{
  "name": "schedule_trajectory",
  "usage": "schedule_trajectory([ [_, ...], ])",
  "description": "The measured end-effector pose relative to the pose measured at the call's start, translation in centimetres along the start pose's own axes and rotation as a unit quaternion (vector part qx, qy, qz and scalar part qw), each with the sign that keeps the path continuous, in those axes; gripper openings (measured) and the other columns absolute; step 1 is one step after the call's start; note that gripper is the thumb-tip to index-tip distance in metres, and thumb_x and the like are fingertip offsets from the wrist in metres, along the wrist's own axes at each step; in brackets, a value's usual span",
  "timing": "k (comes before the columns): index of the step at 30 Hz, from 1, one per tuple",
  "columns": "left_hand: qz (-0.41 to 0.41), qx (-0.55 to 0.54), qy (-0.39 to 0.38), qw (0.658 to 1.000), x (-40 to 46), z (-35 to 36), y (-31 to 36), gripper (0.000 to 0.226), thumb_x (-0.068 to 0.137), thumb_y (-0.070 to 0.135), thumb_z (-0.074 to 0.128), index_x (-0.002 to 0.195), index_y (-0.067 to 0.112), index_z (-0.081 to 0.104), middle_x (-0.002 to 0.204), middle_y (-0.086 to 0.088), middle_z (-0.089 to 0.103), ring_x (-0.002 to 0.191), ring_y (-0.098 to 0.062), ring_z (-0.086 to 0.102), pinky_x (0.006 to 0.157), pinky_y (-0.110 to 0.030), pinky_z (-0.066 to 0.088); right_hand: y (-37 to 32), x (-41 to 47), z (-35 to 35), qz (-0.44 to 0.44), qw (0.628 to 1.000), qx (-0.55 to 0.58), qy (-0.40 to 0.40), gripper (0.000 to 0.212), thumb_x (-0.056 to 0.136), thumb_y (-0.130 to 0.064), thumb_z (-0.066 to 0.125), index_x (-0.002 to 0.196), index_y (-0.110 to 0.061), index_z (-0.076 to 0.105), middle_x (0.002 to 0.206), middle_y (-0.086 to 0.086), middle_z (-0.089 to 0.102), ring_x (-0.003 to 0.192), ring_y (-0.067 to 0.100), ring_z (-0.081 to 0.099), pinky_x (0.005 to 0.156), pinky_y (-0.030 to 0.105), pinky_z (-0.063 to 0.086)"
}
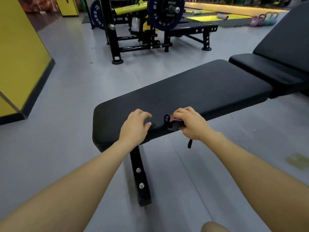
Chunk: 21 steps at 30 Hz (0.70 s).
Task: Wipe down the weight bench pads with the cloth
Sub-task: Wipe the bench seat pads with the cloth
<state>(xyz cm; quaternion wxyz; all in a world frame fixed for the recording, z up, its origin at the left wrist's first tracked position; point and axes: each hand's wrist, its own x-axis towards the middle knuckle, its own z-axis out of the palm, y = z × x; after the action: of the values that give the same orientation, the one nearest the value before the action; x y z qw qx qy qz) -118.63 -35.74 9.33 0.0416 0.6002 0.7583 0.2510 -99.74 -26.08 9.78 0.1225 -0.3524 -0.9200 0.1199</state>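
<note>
A long black bench pad (184, 91) lies flat in front of me, running up to the right. Beyond it sit a shorter seat pad (267, 71) and an inclined back pad (287, 36). My right hand (189, 123) grips a small black and purple item (174, 124) at the pad's near edge; a loop sticks out to its left and a black strap (189, 144) hangs below my wrist. I cannot tell if it is the cloth. My left hand (135, 126) rests on the pad beside it with fingers loosely curled, holding nothing.
The bench's black steel leg (140, 178) stands on the grey floor below my arms. A black rack with a blue weight plate (163, 14) stands behind. A yellow wall (20, 52) is at left. Kettlebells (262, 19) and yellow mats lie at the back right.
</note>
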Motion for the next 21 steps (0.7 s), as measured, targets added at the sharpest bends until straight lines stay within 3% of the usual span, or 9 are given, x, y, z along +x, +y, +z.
schedule_trajectory([
  [6, 0.095, 0.0, -0.043, 0.995, 3.2, 2.1, 3.9, 0.029, 0.094, 0.027, 0.05, 0.123, 0.023, 0.054, 0.126, 0.003, 0.049, 0.117, -0.017, 0.044, 0.089, -0.033, 0.044, 3.3, -1.7, -2.1, 0.084, 0.995, -0.042, 0.041, 0.033, 0.085, -0.007, 0.058, 0.112, -0.026, 0.058, 0.119, -0.014, 0.054, 0.114, 0.02, 0.039, 0.085, 0.04, 0.046],
  [13, 0.145, -0.011, -0.114, 0.983, 6.3, 2.4, 8.5, 0.03, 0.094, 0.027, 0.05, 0.124, 0.022, 0.054, 0.127, 0.003, 0.048, 0.115, -0.017, 0.046, 0.086, -0.033, 0.044, 5.6, -3.4, -5.0, 0.252, 0.964, -0.069, 0.055, 0.032, 0.09, -0.012, 0.053, 0.118, -0.028, 0.055, 0.115, -0.008, 0.054, 0.105, 0.026, 0.043, 0.067, 0.033, 0.039],
  [17, 0.132, -0.017, -0.168, 0.977, 7.8, -0.3, 11.2, 0.031, 0.095, 0.027, 0.049, 0.125, 0.022, 0.052, 0.128, 0.002, 0.047, 0.115, -0.018, 0.047, 0.085, -0.032, 0.045, 6.6, -4.2, -8.8, 0.397, 0.914, 0.049, 0.07, 0.028, 0.087, -0.018, 0.052, 0.113, -0.027, 0.056, 0.103, 0.002, 0.06, 0.093, 0.032, 0.058, 0.066, 0.036, 0.049],
  [21, 0.127, -0.014, -0.225, 0.966, 9.3, -4.1, 13.9, 0.031, 0.097, 0.023, 0.045, 0.128, 0.02, 0.05, 0.131, 0.002, 0.045, 0.112, -0.02, 0.051, 0.086, -0.035, 0.047, 6.6, -5.0, -13.8, 0.504, 0.834, 0.197, 0.108, 0.019, 0.086, -0.011, 0.051, 0.098, -0.025, 0.054, 0.084, 0.007, 0.068, 0.063, 0.021, 0.064, 0.054, 0.029, 0.05],
])
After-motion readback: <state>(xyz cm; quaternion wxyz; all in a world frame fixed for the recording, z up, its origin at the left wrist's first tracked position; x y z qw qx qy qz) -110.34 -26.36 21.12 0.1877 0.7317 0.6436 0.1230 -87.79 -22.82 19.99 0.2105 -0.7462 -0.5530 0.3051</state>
